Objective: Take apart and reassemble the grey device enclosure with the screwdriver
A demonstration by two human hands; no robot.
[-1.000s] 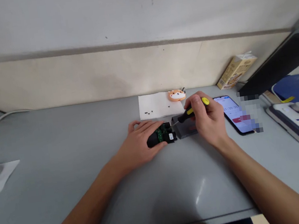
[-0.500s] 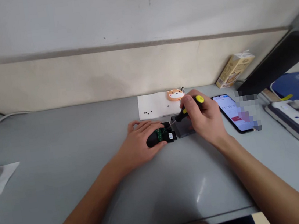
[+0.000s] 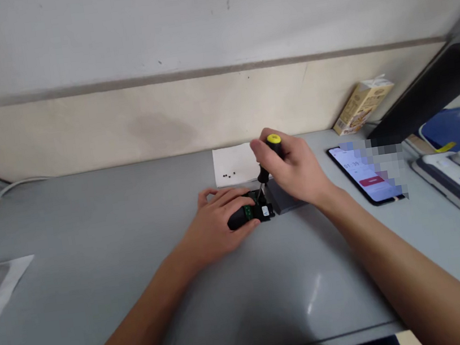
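Note:
My left hand (image 3: pixel 220 222) is closed around a small black device with a green circuit board (image 3: pixel 264 211), holding it flat on the desk; its exact kind is unclear. A white label shows near its right end. In my right hand (image 3: pixel 293 166) is a black screwdriver with a yellow cap (image 3: pixel 274 139), held nearly upright. Its tip reaches down to the device's right part, where the exact contact point is too small to see. Right beside the device lies a dark grey box-like piece (image 3: pixel 285 199), partly under my right hand.
Behind my hands, a white paper (image 3: pixel 232 158) bears several tiny dark screws (image 3: pixel 229 176). A phone (image 3: pixel 365 176) lies to the right, near a white power strip (image 3: pixel 458 186). A beige carton (image 3: pixel 362 105) stands by the wall. Papers (image 3: pixel 10 283) lie at far left.
My right hand has shifted left and tipped the screwdriver from slanted to nearly upright, its tip now in the device. The right hand now hides the orange animal-faced item. My left hand keeps its hold.

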